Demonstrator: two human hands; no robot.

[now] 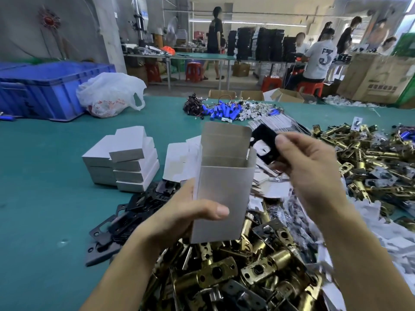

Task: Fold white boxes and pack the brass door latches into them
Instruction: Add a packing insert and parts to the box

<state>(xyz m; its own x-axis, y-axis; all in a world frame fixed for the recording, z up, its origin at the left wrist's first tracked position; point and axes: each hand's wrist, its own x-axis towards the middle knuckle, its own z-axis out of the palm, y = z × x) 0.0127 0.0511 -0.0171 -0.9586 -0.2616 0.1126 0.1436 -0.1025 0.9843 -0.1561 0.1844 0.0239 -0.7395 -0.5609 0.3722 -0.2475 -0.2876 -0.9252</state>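
Now | left hand [179, 209] grips open white box [222, 189] | right hand [314, 171] pinches black plate [266, 133]

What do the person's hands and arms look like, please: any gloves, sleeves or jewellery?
The left hand and the right hand are bare, with no gloves. No ring, watch or wristband shows. The thumbnails are short and plain. The left forearm and the right forearm are uncovered as far as the frame's edge, so no sleeve is in view.
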